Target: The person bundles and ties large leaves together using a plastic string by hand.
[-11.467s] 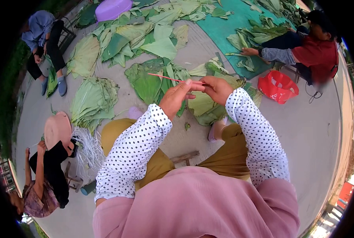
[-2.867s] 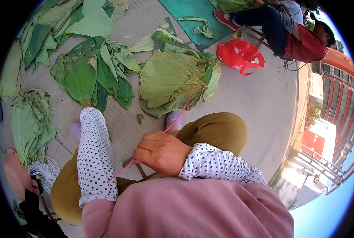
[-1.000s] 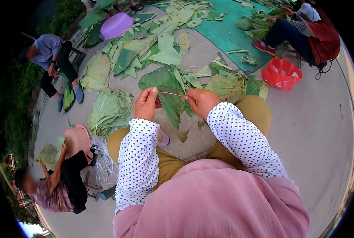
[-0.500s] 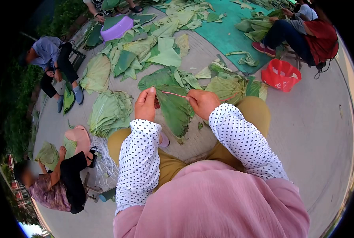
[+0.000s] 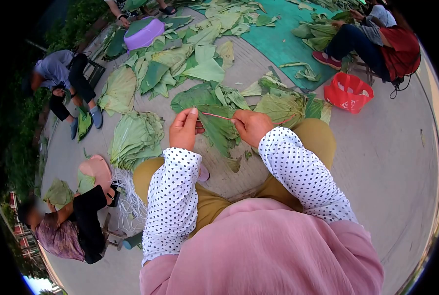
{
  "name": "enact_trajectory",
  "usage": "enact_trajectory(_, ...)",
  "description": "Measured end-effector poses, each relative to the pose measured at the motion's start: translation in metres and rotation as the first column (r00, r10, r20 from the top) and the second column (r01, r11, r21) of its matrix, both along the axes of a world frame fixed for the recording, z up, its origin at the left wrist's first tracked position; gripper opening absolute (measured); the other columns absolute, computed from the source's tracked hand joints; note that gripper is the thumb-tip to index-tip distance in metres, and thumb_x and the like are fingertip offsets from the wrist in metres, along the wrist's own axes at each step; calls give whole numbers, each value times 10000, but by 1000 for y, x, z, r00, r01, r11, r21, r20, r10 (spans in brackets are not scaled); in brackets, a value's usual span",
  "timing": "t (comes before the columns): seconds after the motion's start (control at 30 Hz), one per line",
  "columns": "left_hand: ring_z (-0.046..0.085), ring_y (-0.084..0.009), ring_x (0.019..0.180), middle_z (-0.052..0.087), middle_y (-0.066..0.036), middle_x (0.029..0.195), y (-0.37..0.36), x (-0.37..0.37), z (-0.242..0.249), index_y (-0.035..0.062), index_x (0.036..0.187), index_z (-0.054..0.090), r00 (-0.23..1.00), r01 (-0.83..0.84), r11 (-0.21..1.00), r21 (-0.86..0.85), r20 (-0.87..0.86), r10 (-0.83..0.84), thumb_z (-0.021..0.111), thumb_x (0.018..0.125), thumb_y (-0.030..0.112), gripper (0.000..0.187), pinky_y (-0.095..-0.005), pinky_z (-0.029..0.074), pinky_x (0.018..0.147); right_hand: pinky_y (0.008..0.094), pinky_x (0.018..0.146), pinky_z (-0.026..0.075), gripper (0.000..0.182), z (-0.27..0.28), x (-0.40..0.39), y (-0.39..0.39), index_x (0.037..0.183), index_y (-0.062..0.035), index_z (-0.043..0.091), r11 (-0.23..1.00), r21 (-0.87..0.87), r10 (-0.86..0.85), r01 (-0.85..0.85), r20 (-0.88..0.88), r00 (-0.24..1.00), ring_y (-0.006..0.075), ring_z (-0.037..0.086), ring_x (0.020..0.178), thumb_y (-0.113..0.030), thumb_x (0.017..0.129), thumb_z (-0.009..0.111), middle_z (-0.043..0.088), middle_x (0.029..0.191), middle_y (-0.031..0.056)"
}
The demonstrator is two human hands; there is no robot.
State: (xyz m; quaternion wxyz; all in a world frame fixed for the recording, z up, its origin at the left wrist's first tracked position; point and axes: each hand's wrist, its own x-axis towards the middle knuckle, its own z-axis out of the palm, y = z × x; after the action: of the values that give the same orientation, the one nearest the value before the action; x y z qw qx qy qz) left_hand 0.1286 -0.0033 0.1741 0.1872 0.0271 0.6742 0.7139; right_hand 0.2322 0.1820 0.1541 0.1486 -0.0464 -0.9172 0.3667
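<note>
My left hand pinches the edge of a large green leaf, which hangs down between my hands. A thin red string runs taut from my left fingertips across the leaf to my right hand. My right fingers are closed round the string, and its loose end trails off to the right. Behind the hanging leaf, more green leaves lie on the ground. A fan of paler leaves lies beyond my right hand. What my left fingers curl round underneath is partly hidden.
A stack of leaves and white strings lie to my left. A red bag stands at right, near a green sheet. A purple basin is at the back. Several people sit around, one with a pink hat close by.
The hanging leaf has turned and looks narrower, its lower tip further right. My left hand has shifted slightly right; my right hand stays almost still. The person at lower left has moved an arm.
</note>
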Motion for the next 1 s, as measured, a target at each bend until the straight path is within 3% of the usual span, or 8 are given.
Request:
enact_trajectory(0.23,590,-110,738,642,-24,908,2,5,0,30,1067,640,999,27,999,-26,29,-26,631,928,255,264,-261,512,629,439,636,482,124,4,2,-2,906,-60,613,1000,19,6,-7,57,998,358,612,712,-180,885,591,629,792,152)
enact_trajectory(0.43,600,-116,872,646,-24,1033,15,24,-18,63,1198,614,946,322,935,-149,79,-314,616,931,196,299,-269,520,722,477,646,477,121,-4,-2,-6,851,-64,609,999,7,45,-45,-14,999,364,616,730,-181,859,580,626,778,148)
enact_trajectory(0.63,603,-117,878,653,-41,1031,16,26,-19,54,1202,615,948,319,943,-91,39,-316,571,945,127,271,-275,527,741,476,676,474,117,-7,-4,-4,856,-57,617,997,24,72,-73,37,997,361,608,746,-171,844,599,616,758,147)
enact_trajectory(0.77,605,-108,829,654,-45,998,11,20,-28,42,1152,635,969,249,961,-125,19,-248,556,928,68,239,-248,518,722,435,796,455,251,-1,2,-5,1015,-36,616,985,165,64,-54,-55,996,339,571,943,-189,822,666,622,952,132)
enact_trajectory(0.8,606,-110,798,655,-51,967,13,22,-29,31,1131,638,982,188,978,-87,5,-188,546,927,46,224,-246,523,715,425,829,449,309,8,4,-6,1052,-22,602,991,123,57,-48,-67,996,340,553,992,-206,817,682,603,1026,147)
enact_trajectory(0.87,615,-120,843,656,-71,993,15,22,-26,16,1139,626,978,207,975,-86,15,-206,526,939,42,225,-262,534,732,421,807,466,381,6,4,-4,1108,-17,569,986,-7,162,-167,-201,966,348,572,934,-270,842,671,587,990,168)
enact_trajectory(0.9,628,-134,925,652,-87,1063,14,21,-25,25,1176,613,965,261,960,-103,0,-262,515,957,71,244,-267,538,775,429,800,471,389,17,8,-5,1136,-35,558,985,-10,169,-173,-142,975,346,581,902,-265,844,670,575,964,165)
enact_trajectory(1.0,636,-137,914,658,-90,1055,18,23,-26,12,1172,613,946,312,943,-115,-53,-319,487,965,62,248,-274,534,787,418,747,496,322,13,9,-6,1128,-67,572,992,5,128,-128,-36,991,331,604,862,-200,846,650,577,960,148)
